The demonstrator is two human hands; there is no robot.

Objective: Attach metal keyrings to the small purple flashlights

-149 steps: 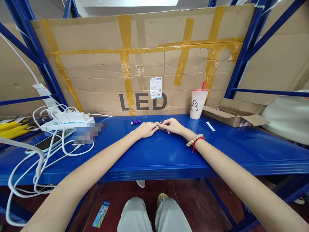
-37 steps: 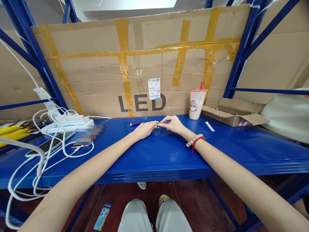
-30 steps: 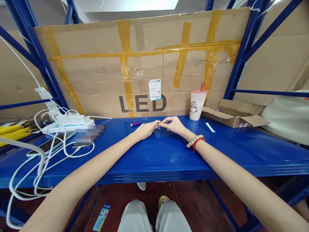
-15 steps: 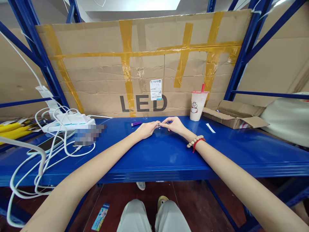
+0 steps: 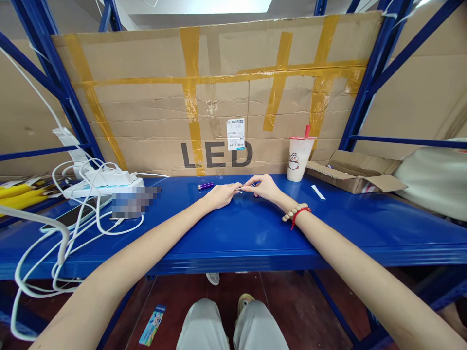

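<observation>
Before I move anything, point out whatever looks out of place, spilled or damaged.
The blue packet lies on the floor, not on the table, perhaps dropped. A white strip lies loose near the cup, maybe a scrap. The cup stands upright; no spill shows.

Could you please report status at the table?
Left hand, right hand: fingers close together. Tiny shiny piece there, details unclear. Purple tube lying beside left hand.

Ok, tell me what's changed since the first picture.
Only a small change, at the meeting fingertips: the dark bit seen above them no longer shows clearly, and a small shiny piece now peeks out just below. The left hand and right hand stay close together; no grasp or release can be made out. The purple cylinder, cup, paper strip and open carton stayed put.
</observation>
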